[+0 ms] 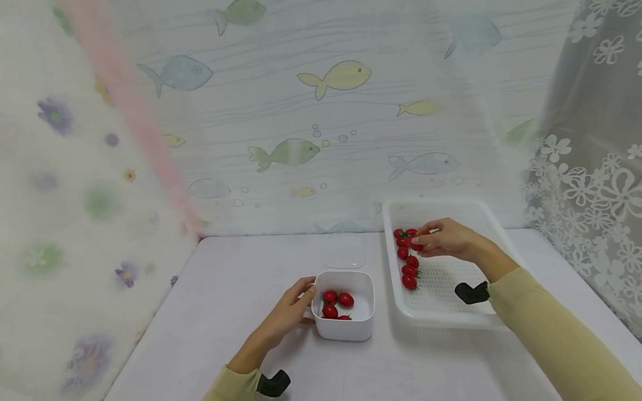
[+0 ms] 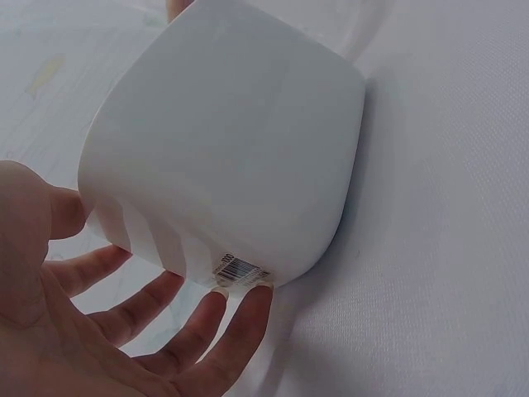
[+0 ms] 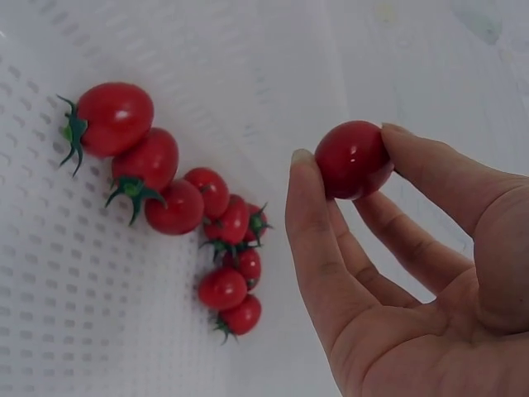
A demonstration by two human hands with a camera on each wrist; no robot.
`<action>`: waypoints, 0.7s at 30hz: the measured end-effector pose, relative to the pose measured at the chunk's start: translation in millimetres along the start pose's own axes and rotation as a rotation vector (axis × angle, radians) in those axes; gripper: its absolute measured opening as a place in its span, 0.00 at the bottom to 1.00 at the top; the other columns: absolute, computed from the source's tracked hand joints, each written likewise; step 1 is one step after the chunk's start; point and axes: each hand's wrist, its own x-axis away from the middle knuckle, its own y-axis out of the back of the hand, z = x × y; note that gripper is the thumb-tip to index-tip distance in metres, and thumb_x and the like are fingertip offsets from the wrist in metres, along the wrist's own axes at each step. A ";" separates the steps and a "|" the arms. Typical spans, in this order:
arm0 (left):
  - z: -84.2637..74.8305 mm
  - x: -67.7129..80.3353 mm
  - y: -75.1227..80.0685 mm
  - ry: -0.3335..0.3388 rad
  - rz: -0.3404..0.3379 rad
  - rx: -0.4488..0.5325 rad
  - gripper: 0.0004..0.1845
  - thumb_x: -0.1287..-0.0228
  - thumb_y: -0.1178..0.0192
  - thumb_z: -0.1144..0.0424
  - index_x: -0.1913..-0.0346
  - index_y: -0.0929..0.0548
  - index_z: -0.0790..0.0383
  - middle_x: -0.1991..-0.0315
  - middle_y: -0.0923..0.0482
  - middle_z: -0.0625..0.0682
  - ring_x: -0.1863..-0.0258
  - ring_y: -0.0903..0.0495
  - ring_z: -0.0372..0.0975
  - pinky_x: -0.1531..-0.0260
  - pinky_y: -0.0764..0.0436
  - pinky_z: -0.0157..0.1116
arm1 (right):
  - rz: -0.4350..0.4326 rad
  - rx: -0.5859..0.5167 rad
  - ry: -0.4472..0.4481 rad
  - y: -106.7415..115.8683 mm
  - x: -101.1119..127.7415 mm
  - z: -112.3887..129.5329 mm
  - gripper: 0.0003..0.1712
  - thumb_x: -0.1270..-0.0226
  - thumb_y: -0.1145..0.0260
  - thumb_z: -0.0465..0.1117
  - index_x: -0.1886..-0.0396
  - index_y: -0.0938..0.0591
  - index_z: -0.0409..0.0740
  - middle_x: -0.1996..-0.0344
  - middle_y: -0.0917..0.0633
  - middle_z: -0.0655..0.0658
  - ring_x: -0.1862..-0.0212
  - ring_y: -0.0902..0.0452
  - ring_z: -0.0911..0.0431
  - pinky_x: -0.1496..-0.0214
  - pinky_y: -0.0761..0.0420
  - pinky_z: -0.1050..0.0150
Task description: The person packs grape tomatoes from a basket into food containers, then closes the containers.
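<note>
My left hand (image 1: 290, 308) steadies a white square container (image 1: 343, 331) from its left side. In the left wrist view, its thumb is at the container's edge and its fingertips rest on the wall (image 2: 223, 141) by a barcode label (image 2: 240, 270). Several red cherry tomatoes (image 1: 330, 311) lie inside the container. My right hand (image 1: 447, 239), over the white perforated basket (image 1: 449, 319), pinches one cherry tomato (image 3: 354, 160) between thumb and fingertips. Below it, more cherry tomatoes (image 3: 116, 118), some with green stems, lie in a row along the basket's left side.
A clear flat lid-like piece (image 1: 345, 259) lies on the white tablecloth (image 1: 244, 268) behind the container. A fish-print curtain (image 1: 302, 129) hangs at the back, with a floral one (image 1: 65, 215) at left and lace (image 1: 614, 175) at right.
</note>
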 end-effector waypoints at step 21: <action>1.9 0.6 -1.6 -0.007 0.003 -0.013 0.26 0.17 0.52 0.50 0.26 0.33 0.58 0.30 0.33 0.63 0.37 0.25 0.59 0.53 0.13 0.48 | 0.034 -0.024 0.098 -16.7 25.5 12.4 0.23 0.24 0.36 0.36 0.40 0.28 0.23 0.51 0.18 0.36 0.50 0.15 0.47 0.40 0.17 0.52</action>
